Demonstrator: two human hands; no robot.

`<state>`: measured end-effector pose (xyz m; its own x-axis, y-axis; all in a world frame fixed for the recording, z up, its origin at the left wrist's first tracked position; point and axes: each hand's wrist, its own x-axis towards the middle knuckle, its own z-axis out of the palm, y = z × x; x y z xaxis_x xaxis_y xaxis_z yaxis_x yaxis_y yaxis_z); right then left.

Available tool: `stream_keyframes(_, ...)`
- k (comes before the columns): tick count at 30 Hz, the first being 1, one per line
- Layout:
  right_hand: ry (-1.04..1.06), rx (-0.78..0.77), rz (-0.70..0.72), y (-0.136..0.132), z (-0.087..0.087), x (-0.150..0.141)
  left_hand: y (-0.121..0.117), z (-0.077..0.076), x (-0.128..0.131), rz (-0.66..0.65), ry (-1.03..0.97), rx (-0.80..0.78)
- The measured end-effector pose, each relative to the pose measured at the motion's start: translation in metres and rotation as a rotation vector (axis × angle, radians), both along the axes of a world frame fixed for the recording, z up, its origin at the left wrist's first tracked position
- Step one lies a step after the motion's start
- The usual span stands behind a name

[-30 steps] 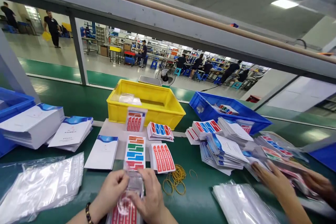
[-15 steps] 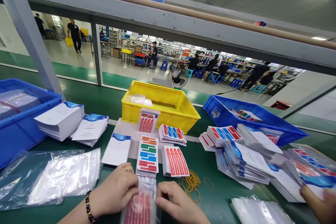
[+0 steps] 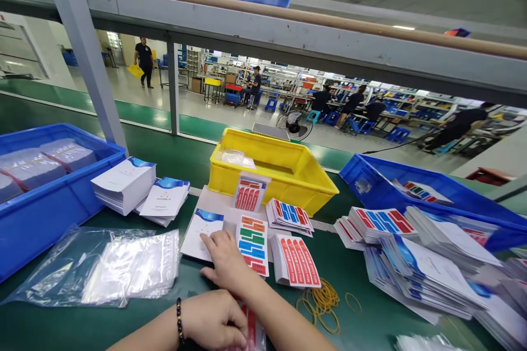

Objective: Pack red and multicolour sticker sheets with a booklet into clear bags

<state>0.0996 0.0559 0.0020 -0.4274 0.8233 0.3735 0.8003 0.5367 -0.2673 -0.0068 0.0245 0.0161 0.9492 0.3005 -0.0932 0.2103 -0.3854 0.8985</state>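
My left hand [image 3: 214, 319], with a dark beaded bracelet at the wrist, is closed at the edge of a clear plastic bag [image 3: 256, 334] holding red-and-white sticker sheets. Across it reaches my right hand [image 3: 225, 260], fingers spread, the fingertips on a white booklet [image 3: 205, 226] with a blue top band. Just right of that hand lies a stack of multicoloured sticker sheets [image 3: 252, 241], partly covered by the wrist. Beside it are red sticker sheets [image 3: 297, 260] and a pile of red-and-blue sheets [image 3: 289, 216]. My right forearm hides part of the bag.
A yellow bin [image 3: 274, 173] stands behind, with blue bins left [image 3: 61, 192] and right [image 3: 428, 192]. Empty clear bags [image 3: 135, 263] and booklet stacks [image 3: 123, 184] lie left. Rubber bands [image 3: 321, 304] and more booklets [image 3: 428, 269] are on the right. A rail [image 3: 288, 27] crosses above.
My right hand has left the plastic bag, moving forward and left over my left hand onto the booklet. The view has swung left; another person's hand at the right edge is gone from sight.
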Motion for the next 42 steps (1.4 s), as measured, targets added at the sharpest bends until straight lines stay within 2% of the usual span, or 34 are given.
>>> stream_keyframes(3, -0.034, 0.038, 0.026, 0.002, -0.002, -0.002, 0.000, 0.000, -0.002, -0.004, -0.025, -0.038)
stream_keyframes(6, 0.056, 0.140, 0.036, -0.003, 0.012, 0.014, -0.001, -0.002, -0.002, 0.046, -0.085, -0.172)
stream_keyframes(9, 0.170, 0.330, 0.006, -0.017, 0.037, 0.043, 0.000, -0.006, 0.001, 0.186, -0.239, -0.469)
stream_keyframes(11, 0.162, 0.358, 0.054, -0.033, 0.053, 0.061, 0.004, -0.008, 0.004, 0.308, -0.404, -0.721)
stream_keyframes(14, 0.066, 0.231, 0.139, -0.062, 0.073, 0.076, 0.009, -0.006, 0.007, 0.467, -0.620, -1.036)
stream_keyframes(17, 0.063, 0.047, 0.225, -0.082, 0.081, 0.082, 0.009, -0.001, 0.009, 0.457, -0.623, -1.191)
stream_keyframes(19, 0.180, -0.032, 0.234, -0.081, 0.080, 0.090, 0.006, 0.000, 0.010, 0.414, -0.567, -1.228)
stream_keyframes(20, 0.245, -0.049, 0.184, -0.075, 0.078, 0.095, 0.004, -0.001, 0.011, 0.401, -0.543, -1.235)
stream_keyframes(22, 0.317, -0.052, -0.042, -0.056, 0.071, 0.107, 0.001, -0.005, 0.012, 0.370, -0.488, -1.241)
stream_keyframes(24, 0.208, -0.106, -0.346, -0.031, 0.062, 0.118, 0.000, -0.009, 0.013, 0.330, -0.423, -1.225)
stream_keyframes(25, 0.117, -0.182, -0.438, -0.019, 0.057, 0.123, 0.000, -0.011, 0.013, 0.316, -0.395, -1.211)
stream_keyframes(29, 0.047, -0.242, -0.521, 0.013, 0.043, 0.127, 0.002, -0.013, 0.013, 0.315, -0.341, -1.154)
stream_keyframes(34, 0.078, -0.244, -0.581, 0.018, 0.035, 0.121, 0.001, -0.009, 0.012, 0.366, -0.285, -1.124)
stream_keyframes(38, 0.225, -0.227, -0.577, 0.017, 0.033, 0.120, 0.001, -0.009, 0.012, 0.381, -0.268, -1.148)
stream_keyframes(42, 0.487, -0.212, -0.535, 0.009, 0.040, 0.128, 0.002, -0.009, 0.013, 0.400, -0.261, -1.198)
